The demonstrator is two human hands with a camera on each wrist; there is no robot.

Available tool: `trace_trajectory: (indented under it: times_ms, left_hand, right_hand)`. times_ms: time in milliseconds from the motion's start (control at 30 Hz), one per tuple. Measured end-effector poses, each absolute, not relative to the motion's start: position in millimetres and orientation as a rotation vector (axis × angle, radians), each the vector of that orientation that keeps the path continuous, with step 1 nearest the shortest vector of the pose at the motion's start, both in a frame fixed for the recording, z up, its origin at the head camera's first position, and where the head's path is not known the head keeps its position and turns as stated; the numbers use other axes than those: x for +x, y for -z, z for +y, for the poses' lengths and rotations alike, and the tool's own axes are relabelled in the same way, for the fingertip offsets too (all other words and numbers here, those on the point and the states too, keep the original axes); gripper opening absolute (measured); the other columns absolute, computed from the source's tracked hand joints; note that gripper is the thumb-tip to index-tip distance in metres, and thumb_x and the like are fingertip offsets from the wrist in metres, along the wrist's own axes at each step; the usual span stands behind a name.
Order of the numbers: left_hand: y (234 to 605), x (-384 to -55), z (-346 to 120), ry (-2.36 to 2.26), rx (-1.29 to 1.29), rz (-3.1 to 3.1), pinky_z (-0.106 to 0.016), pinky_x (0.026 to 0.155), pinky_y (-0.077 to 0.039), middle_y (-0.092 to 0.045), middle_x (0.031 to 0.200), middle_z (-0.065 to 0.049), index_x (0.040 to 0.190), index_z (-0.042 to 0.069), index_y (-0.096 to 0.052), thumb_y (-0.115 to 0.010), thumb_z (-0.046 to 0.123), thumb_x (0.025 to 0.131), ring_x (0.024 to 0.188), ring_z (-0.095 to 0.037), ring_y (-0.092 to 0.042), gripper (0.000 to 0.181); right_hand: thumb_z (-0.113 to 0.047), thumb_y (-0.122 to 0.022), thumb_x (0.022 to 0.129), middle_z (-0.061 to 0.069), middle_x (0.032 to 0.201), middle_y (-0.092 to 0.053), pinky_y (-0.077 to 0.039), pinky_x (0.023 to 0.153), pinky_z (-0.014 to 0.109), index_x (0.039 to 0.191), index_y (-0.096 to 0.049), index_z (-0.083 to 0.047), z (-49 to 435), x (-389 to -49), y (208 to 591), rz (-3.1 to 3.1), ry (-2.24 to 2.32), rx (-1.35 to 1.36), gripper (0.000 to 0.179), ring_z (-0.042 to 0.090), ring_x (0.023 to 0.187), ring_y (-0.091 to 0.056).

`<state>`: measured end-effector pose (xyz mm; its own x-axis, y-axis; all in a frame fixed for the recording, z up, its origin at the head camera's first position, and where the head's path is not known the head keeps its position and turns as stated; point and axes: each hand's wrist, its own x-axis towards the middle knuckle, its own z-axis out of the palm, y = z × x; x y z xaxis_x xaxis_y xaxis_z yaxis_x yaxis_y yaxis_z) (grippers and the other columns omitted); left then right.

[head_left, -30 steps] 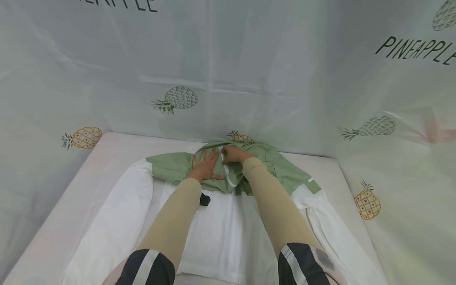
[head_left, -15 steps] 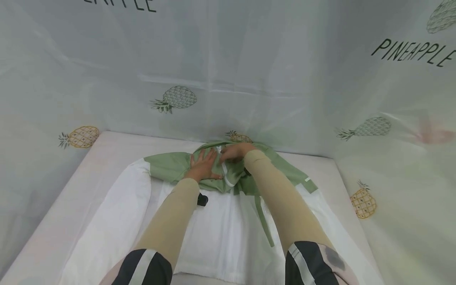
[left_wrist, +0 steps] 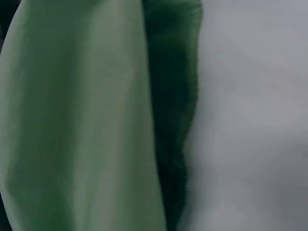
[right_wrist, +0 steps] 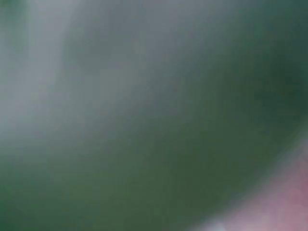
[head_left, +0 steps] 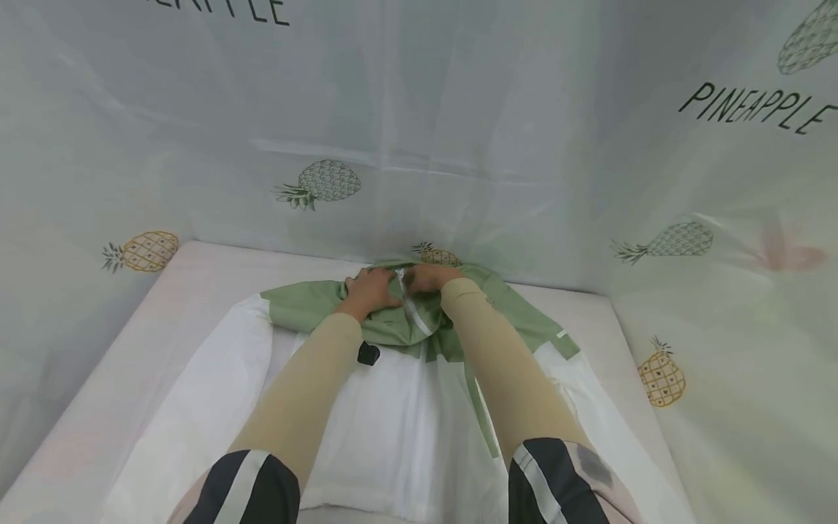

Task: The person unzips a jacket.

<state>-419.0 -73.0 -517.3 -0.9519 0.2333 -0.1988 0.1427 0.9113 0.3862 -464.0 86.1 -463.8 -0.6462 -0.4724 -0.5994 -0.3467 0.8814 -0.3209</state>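
Coat [head_left: 308, 304] lies on white bed [head_left: 262, 263]. Left hand [head_left: 369, 290] on green part, thumb apart from bent fingers. Right hand [head_left: 428, 278] bent beside white strip [head_left: 415, 315]. Cannot tell if either grips cloth.

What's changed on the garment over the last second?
The left hand, spread flat on the green cloth before, now has its fingers drawn in. A narrow green strap has come into view beside the right forearm. The right hand stays by the white strip; whether it grips is unclear. The white cloth lies much as it was.
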Motion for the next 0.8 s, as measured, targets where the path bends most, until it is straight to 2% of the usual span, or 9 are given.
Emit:
trace_trajectory:
  times_ms: [100, 200, 333, 500, 633, 800]
  left_hand:
    - [511.0, -421.8, -72.1, -0.562, 0.281, 2.844, -0.068, 0.096, -0.027, -0.042, 0.149, -0.011, 0.145, 0.018, -0.049, -0.071, 0.038, 0.089, 0.131, -0.044, -0.035, 0.064]
    - [508.3, -424.0, -71.4, -0.569, 0.27, 2.853, -0.067, 0.097, -0.029, -0.039, 0.149, -0.014, 0.145, 0.017, -0.048, -0.071, 0.034, 0.09, 0.132, -0.043, -0.035, 0.062]
    - [507.1, -425.9, -71.9, -0.585, 0.246, 2.843, -0.067, 0.099, -0.03, -0.038, 0.15, -0.014, 0.145, 0.016, -0.047, -0.072, 0.032, 0.089, 0.133, -0.042, -0.035, 0.063]
    - [506.6, -427.8, -71.7, -0.602, 0.222, 2.82, -0.068, 0.099, -0.029, -0.042, 0.148, -0.014, 0.146, 0.015, -0.046, -0.072, 0.03, 0.089, 0.131, -0.044, -0.035, 0.064]
    - [505.6, -428.9, -70.4, -0.609, 0.178, 2.827, -0.066, 0.098, -0.031, -0.044, 0.147, -0.014, 0.146, 0.015, -0.045, -0.07, 0.028, 0.091, 0.129, -0.045, -0.038, 0.062]
    - [497.5, -427.1, -70.8, -0.625, 0.155, 2.831, -0.062, 0.098, -0.034, -0.053, 0.139, -0.014, 0.14, 0.01, -0.052, -0.062, 0.027, 0.096, 0.124, -0.042, -0.046, 0.048]
  right_hand:
    - [-0.033, -0.055, 0.098, 0.007, 0.155, -0.035, -0.027, 0.112, 0.046, 0.149, -0.041, -0.015, 87.9, -464.1, 457.3, 2.317, 0.212, -0.568, 0.057, 0.029, 0.141, -0.03]
    - [-0.038, -0.054, 0.097, 0.005, 0.156, -0.032, -0.024, 0.113, 0.048, 0.15, -0.041, -0.018, 89.7, -463.3, 450.4, 2.295, 0.209, -0.549, 0.059, 0.029, 0.143, -0.026]
    - [-0.035, -0.053, 0.097, 0.007, 0.157, -0.028, -0.024, 0.113, 0.048, 0.15, -0.04, -0.018, 93.1, -460.9, 444.0, 2.271, 0.241, -0.55, 0.057, 0.029, 0.144, -0.023]
    - [-0.025, -0.054, 0.098, 0.011, 0.154, -0.035, -0.031, 0.109, 0.043, 0.146, -0.046, -0.012, 99.0, -457.5, 443.6, 2.322, 0.27, -0.629, 0.051, 0.029, 0.139, -0.031]
    - [-0.024, -0.056, 0.097, 0.011, 0.149, -0.042, -0.037, 0.105, 0.042, 0.144, -0.048, -0.009, 99.8, -451.1, 442.8, 2.383, 0.276, -0.657, 0.049, 0.029, 0.134, -0.04]
    - [-0.021, -0.059, 0.097, 0.011, 0.145, -0.047, -0.042, 0.101, 0.04, 0.143, -0.049, -0.008, 103.4, -446.6, 443.5, 2.433, 0.32, -0.641, 0.049, 0.028, 0.129, -0.047]
